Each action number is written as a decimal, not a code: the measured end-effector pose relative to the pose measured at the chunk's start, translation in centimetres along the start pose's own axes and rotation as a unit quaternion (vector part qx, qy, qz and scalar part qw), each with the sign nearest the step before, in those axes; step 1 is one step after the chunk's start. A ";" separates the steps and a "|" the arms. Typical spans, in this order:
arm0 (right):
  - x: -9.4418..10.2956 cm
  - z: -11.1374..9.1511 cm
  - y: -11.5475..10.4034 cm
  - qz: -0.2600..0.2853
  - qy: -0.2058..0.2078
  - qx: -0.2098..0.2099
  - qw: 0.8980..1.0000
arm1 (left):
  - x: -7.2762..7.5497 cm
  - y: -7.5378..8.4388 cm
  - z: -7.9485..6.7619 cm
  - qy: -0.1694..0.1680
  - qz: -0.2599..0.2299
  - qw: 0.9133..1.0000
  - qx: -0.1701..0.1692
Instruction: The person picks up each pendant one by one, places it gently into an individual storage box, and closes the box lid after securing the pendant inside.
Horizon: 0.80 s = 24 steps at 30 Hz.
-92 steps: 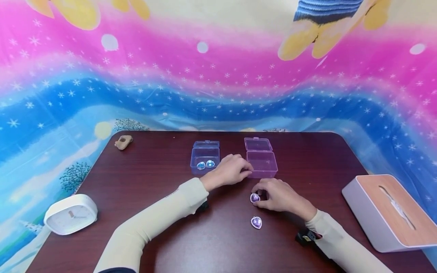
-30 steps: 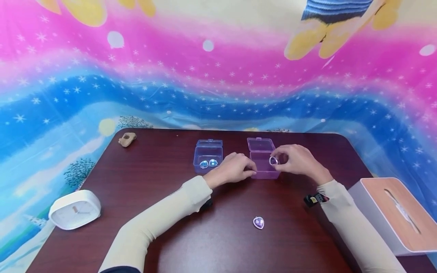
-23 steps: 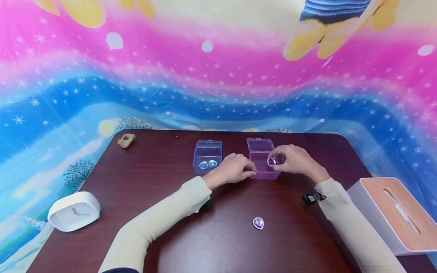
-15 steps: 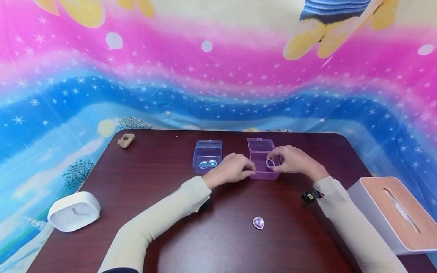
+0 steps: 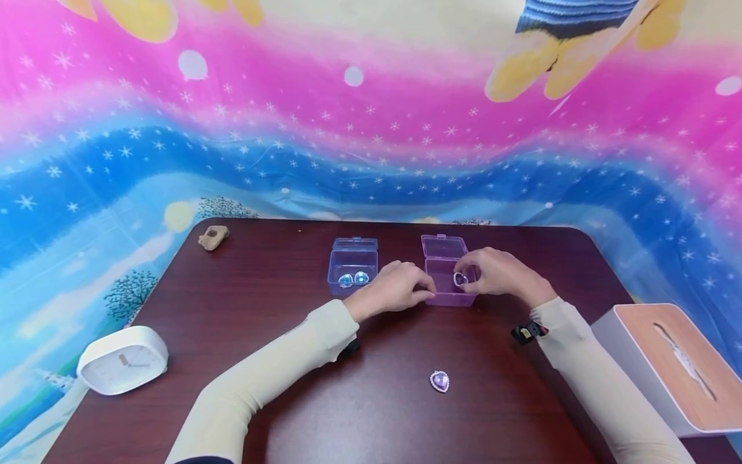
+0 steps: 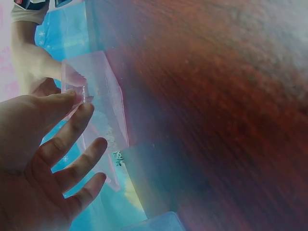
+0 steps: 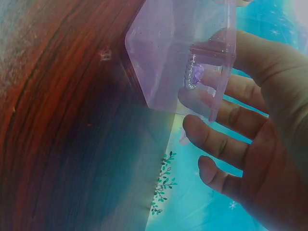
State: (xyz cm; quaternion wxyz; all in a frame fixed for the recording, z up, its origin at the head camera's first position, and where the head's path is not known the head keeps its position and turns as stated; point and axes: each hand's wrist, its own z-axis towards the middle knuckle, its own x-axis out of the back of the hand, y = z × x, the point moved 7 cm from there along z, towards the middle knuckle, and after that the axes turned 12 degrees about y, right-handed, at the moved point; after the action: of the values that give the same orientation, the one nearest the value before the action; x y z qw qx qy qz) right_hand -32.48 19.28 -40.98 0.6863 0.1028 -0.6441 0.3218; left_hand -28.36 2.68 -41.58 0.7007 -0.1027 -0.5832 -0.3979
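Note:
My right hand (image 5: 495, 274) pinches a purple heart-shaped gem (image 5: 460, 279) with a beaded rim, held inside the pink clear plastic box (image 5: 451, 299). Through the box wall in the right wrist view, the gem (image 7: 198, 73) shows between thumb and fingers. At the box's left front corner, my left hand (image 5: 399, 285) pinches the wall between thumb and index finger; the left wrist view shows its other fingers spread apart. The box's lid (image 5: 443, 246) stands raised at the back. Another purple heart gem (image 5: 440, 381) lies on the table in front of both hands.
Left of the pink box stands an open blue clear box (image 5: 353, 259) with two blue gems (image 5: 361, 277) inside. A white clock (image 5: 123, 361) is at the left, a tan object (image 5: 214, 238) at the far left corner, and a tissue box (image 5: 672, 367) at the right.
The right hand has brought a purple gem from the table up into the pink box, then slightly left and lower inside it. The left hand has stayed at the box's corner.

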 end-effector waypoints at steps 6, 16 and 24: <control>-0.1 0.1 0.3 0.000 -0.001 -0.007 1.000 | 0.0 -0.1 0.1 -0.001 -0.005 1.000 0.002; 1.5 -1.0 -0.4 0.020 0.097 0.012 0.995 | -0.3 -0.2 0.1 0.004 -0.001 1.000 -0.001; 1.2 -5.5 -4.7 0.114 0.042 0.050 0.991 | -0.4 -0.2 0.0 0.012 -0.005 1.000 -0.003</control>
State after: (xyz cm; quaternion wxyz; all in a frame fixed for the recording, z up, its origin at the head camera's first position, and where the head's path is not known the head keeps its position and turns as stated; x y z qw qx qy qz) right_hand -25.30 19.07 -39.35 0.6655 0.0491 -0.6051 0.4342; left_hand -28.51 2.73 -42.01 0.7051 -0.0974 -0.5741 -0.4048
